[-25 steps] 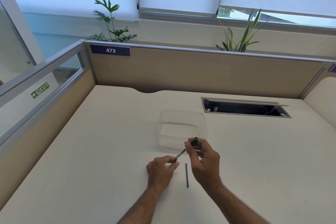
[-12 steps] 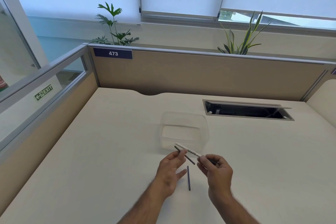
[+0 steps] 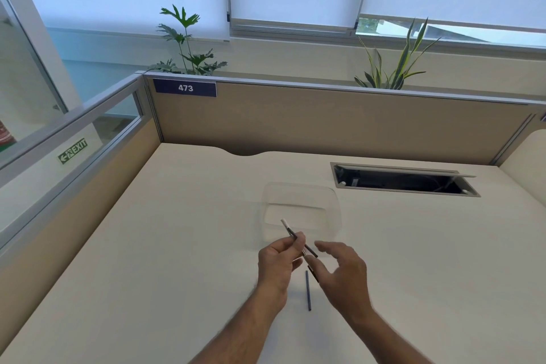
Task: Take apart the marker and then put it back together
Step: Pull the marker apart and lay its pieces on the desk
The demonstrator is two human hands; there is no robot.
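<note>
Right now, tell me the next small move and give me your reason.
Probably bring the right hand down to pick up the thin dark rod lying on the desk. The left hand pinches the white-tipped marker piece, while the right hand is open, with a dark piece barely visible at its fingers. The rod lies loose between the hands, so it seems the next part to refit.

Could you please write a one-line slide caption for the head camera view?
Left hand pinches a slim marker part before a clear container; right hand open beside it.
</note>
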